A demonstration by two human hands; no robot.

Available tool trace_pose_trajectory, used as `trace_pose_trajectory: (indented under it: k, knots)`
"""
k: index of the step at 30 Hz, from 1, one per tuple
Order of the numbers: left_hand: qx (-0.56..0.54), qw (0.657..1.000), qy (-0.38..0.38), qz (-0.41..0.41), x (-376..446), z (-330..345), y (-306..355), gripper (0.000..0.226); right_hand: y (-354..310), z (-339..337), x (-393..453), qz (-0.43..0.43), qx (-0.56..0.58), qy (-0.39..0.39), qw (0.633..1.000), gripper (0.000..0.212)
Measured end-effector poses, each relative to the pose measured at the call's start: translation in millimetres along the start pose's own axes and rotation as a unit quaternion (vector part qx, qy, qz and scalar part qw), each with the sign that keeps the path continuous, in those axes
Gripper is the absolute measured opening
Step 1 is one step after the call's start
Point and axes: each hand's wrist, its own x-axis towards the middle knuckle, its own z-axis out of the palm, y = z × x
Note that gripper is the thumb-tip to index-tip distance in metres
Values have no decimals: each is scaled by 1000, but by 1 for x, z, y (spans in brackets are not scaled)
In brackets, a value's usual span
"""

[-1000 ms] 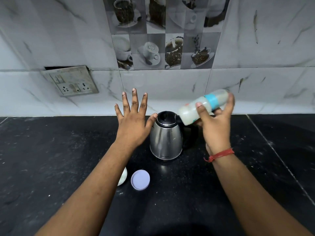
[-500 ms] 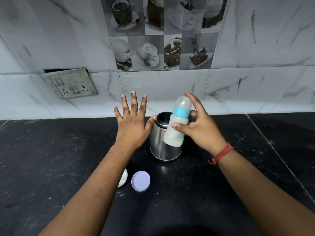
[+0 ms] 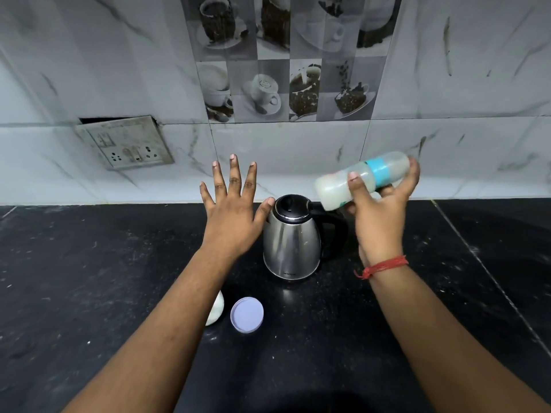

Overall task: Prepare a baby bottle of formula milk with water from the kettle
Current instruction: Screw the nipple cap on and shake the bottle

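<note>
My right hand (image 3: 380,210) grips a baby bottle (image 3: 362,178) with a blue ring and cloudy white liquid inside. The bottle lies nearly sideways in the air, above and right of the kettle, its base toward the left. A steel kettle (image 3: 290,242) with a black lid and handle stands on the black counter (image 3: 89,278). My left hand (image 3: 234,213) hovers flat with fingers spread, just left of the kettle, its thumb near the lid. A lilac round lid (image 3: 247,315) lies on the counter in front of the kettle.
A white rounded object (image 3: 217,308) peeks out from under my left forearm beside the lilac lid. A tilted switch and socket plate (image 3: 126,143) hangs on the marble-tiled wall at the left. The wall runs along the back of the counter.
The bottle was upright in front of the kettle half a second ago; my right hand has swung it up and to the right, tipping it sideways. My left hand stays in place.
</note>
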Motion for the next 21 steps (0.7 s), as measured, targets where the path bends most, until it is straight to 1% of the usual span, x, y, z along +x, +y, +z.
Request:
trace_pose_trajectory:
  k: [1,3,4,5,6,7,8,9,10,11,12,13,14,15,16,17,18,19,20,21]
  knots:
    - [1,1000,0,0,0,0,0,79,4,2,-2,-5,-38,-31,999,97]
    - [1,1000,3,1,1,0,0,80,8,1,-9,17,-125,-156,980,99]
    - [1,1000,4,1,1,0,0,80,6,-1,-10,24,-135,-195,971,96]
    - [0,1000,4,1,1,0,-1,80,3,-3,-6,26,-113,-184,976,93]
    - [-1,1000,3,1,1,0,-1,80,1,-4,-2,24,-78,-139,987,89]
    - [-2,1000,3,2,1,0,-1,79,-1,-5,1,20,-41,-76,996,86]
    - [-1,1000,4,3,1,0,-1,79,-2,-5,2,12,-10,-24,1000,87]
    - [0,1000,6,5,1,1,-1,79,0,-3,0,3,-3,0,1000,93]
    - [0,1000,6,8,1,1,-1,78,5,-1,-3,-5,-24,-6,1000,100]
    - [-1,1000,6,9,2,1,0,78,11,1,-7,3,-72,-50,996,105]
    - [-2,1000,8,10,3,1,0,79,14,0,-13,18,-120,-123,985,105]
    - [-2,1000,11,11,3,2,0,79,16,-1,-16,34,-153,-182,971,102]
    - [0,1000,13,11,3,1,0,80,14,-2,-15,40,-146,-197,969,96]
    - [1,1000,13,10,4,1,0,80,14,-5,-11,37,-110,-164,980,93]
    - [0,1000,12,8,4,2,0,80,12,-6,-6,31,-62,-108,992,91]
    - [-1,1000,11,7,4,2,0,79,10,-7,-4,22,-16,-52,998,90]
    - [-1,1000,10,7,3,2,-1,78,11,-6,-3,9,10,-13,1000,89]
    - [0,1000,11,8,3,2,-1,78,13,-7,-3,-1,10,0,1000,89]
    - [0,1000,12,10,3,2,-1,78,17,-7,-3,-4,-18,-23,1000,90]
    - [1,1000,12,10,3,2,-1,79,19,-7,-3,8,-64,-82,995,92]
